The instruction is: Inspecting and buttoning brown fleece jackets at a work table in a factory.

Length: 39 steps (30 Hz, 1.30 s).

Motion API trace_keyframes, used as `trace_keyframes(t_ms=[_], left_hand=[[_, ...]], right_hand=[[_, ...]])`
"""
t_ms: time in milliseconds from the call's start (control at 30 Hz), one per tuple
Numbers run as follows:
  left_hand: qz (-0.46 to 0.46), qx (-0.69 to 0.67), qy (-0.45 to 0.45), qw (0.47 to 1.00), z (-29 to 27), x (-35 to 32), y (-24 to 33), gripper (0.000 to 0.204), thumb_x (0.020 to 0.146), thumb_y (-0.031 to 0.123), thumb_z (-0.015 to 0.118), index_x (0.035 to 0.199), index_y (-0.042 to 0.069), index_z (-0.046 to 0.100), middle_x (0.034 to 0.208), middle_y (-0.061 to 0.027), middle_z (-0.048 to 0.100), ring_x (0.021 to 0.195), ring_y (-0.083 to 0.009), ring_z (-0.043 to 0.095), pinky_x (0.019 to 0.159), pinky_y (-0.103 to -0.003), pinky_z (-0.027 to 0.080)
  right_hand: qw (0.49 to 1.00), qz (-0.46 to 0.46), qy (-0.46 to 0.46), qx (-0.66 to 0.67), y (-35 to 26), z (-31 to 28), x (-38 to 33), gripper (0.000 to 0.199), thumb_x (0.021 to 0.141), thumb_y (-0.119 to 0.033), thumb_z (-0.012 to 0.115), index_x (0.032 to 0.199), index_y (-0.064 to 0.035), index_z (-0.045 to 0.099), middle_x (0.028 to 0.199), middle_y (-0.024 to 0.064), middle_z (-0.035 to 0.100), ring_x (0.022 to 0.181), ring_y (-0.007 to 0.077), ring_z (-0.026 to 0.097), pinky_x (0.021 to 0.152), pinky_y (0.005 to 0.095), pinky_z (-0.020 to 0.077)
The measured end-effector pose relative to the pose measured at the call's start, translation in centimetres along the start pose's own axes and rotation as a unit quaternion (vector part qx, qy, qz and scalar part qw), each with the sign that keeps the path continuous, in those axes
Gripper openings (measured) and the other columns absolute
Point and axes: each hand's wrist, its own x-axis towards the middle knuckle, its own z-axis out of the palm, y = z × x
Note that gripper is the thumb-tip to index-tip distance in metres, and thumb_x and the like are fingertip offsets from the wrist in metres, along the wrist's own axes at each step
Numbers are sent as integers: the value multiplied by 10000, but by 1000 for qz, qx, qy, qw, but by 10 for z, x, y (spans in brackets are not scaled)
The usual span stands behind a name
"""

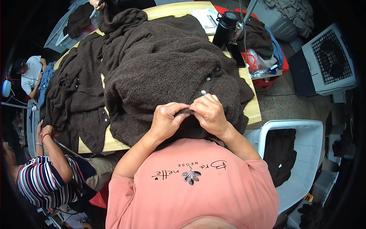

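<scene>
A dark brown knitted garment (160,68) lies heaped over the table in front of me, its near part reaching my body. My left hand (166,120) is closed in a pinch on the garment's near edge. Beside it, my right hand (209,114) pinches the same edge, and the fingertips of both hands almost meet. A short fold of knit shows between the thumbs. Just beyond my right hand sits a pale, shiny button (203,92) on the knit, with another shiny button (208,79) farther up. My fingers hide whatever lies directly under them.
The wooden table (251,105) holds more brown knitwear (72,91) at left. At the back right stand a black bottle (225,30), a phone (236,55) and papers (204,19). A white bin (310,152) with knitwear stands right. A person in stripes (45,175) works at left.
</scene>
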Motion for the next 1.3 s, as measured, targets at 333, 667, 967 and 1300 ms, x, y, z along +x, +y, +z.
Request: trace_keyframes(t_ms=[333,667,967,1300], left_hand=[[-19,-9,11,1000,9,2,-4,94,710,50,679,795,15,661,731,-123,642,628,-232,629,559,-307,478],[-24,103,-24,994,20,3,-6,101,671,15,644,771,32,646,711,-111,620,624,-261,614,552,-332,475],[-31,-40,-29,998,26,-1,-15,122,714,13,653,835,19,657,686,-106,630,609,-190,620,555,-283,474],[-111,-147,-35,982,24,1,-14,98,731,-24,621,823,-3,645,698,-77,643,646,-88,588,599,-228,467]], right_hand=[[993,2,-65,-97,11,-4,-4,84,675,-35,620,731,-56,561,675,53,526,687,237,519,657,346,358],[998,-4,-56,4,17,-1,-11,117,659,6,637,734,-39,559,676,75,530,669,251,521,625,348,370],[993,76,-20,88,15,-2,-18,70,672,-39,641,718,-45,589,679,75,567,665,251,540,622,353,387],[982,112,88,-124,-10,-2,-47,385,576,-167,790,834,-25,542,747,98,553,663,277,534,597,358,447]])
